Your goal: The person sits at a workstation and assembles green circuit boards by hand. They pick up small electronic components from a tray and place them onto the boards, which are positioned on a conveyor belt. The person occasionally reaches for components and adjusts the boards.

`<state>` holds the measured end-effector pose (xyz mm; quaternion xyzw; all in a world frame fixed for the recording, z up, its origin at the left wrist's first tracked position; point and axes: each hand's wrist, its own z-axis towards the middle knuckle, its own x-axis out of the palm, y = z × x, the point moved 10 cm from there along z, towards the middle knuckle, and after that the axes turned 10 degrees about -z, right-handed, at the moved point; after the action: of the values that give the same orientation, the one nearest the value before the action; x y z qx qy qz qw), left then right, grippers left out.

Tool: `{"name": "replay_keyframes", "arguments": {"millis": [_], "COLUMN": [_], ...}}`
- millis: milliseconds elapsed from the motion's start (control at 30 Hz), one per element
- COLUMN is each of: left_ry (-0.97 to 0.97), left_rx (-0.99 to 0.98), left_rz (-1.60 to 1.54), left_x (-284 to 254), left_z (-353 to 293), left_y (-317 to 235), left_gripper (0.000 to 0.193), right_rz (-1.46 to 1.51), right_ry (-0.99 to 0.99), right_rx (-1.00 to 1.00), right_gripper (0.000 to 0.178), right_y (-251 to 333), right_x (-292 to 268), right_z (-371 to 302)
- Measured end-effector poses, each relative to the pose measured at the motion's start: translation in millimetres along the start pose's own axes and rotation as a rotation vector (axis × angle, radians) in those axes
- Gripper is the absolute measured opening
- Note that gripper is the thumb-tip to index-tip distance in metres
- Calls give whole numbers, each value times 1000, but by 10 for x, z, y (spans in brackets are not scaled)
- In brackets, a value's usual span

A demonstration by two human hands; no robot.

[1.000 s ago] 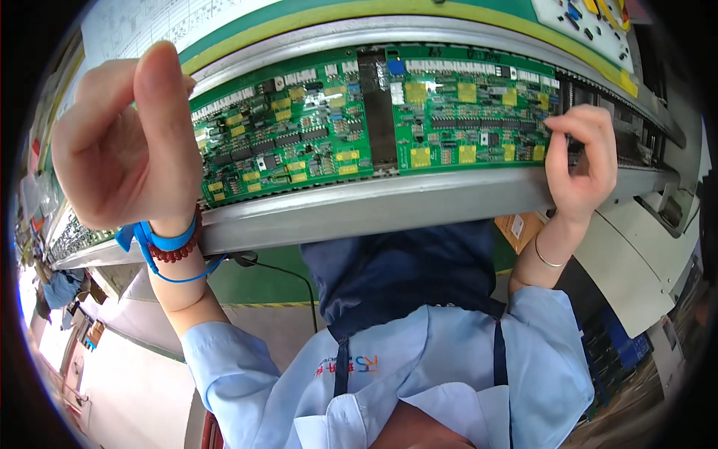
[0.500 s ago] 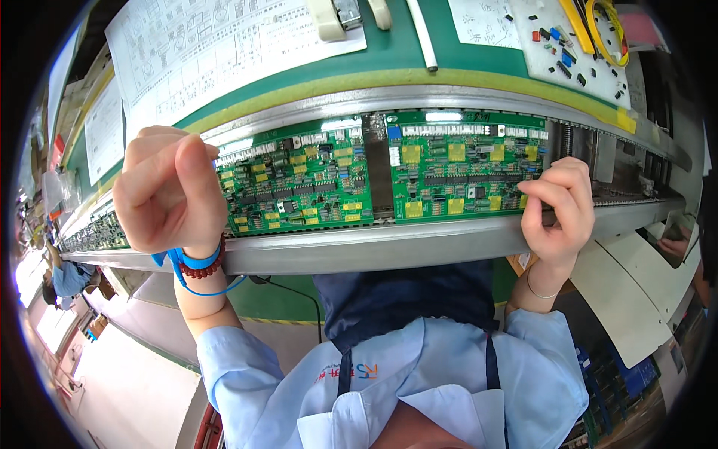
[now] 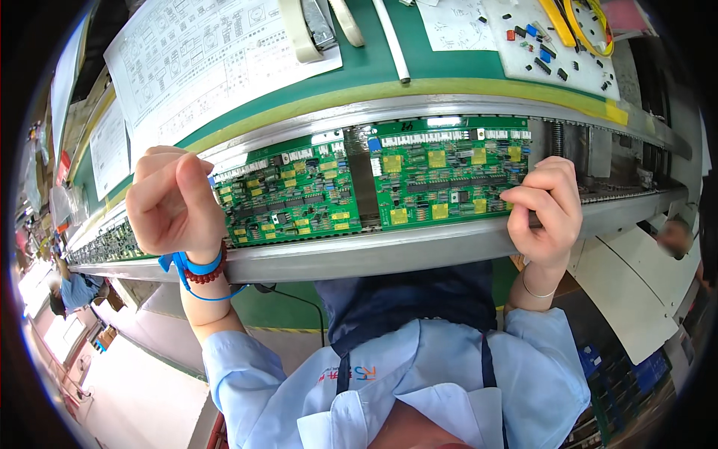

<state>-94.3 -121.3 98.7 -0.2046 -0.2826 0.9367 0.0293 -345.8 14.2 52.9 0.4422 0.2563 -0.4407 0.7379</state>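
Note:
Two green circuit boards lie side by side in a metal rail track, filled with chips, white connectors and yellow parts. Over the left end of the left board [image 3: 280, 191] hovers my left hand [image 3: 173, 200], its fingers curled and thumb against forefinger. Whatever it pinches is too small to name. My right hand [image 3: 547, 211] is closed at the right edge of the right board [image 3: 449, 168], thumb and forefinger together near its surface. Any part between those fingertips is hidden. A blue wrist strap [image 3: 200, 267] and a red bead bracelet circle my left wrist.
Metal rails [image 3: 359, 251] run along both sides of the boards. Behind lie printed sheets [image 3: 202, 63], a white rod [image 3: 391, 41], and a white foam pad [image 3: 553, 52] with loose components and yellow-handled tool. More boards continue left. A person [image 3: 78, 292] is at the far left.
The view has shifted, so the boards and bench items sit farther left in the picture. My left hand is slightly farther right over its board; my right hand keeps its place at the board edge.

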Motion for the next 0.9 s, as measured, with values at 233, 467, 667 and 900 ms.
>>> {"name": "replay_keyframes", "arguments": {"millis": [233,467,667,900], "left_ry": [0,-37,-45,-46], "left_rx": [-1,-14,-20,-25], "left_rz": [13,-30,-21,-29], "left_x": [1,-20,-24,-30], "left_z": [4,-11,-8,-18], "left_y": [8,43,42,44], "left_gripper": [4,4,5,5], "right_rz": [12,31,32,36], "right_ry": [-9,-6,-5,-9], "right_rx": [-11,-26,-46,-50], "right_gripper": [17,17,18,18], "right_y": [-4,-24,-19,-22], "right_x": [-24,-47,-63,-66], "right_z": [-6,-24,-29,-36]}}
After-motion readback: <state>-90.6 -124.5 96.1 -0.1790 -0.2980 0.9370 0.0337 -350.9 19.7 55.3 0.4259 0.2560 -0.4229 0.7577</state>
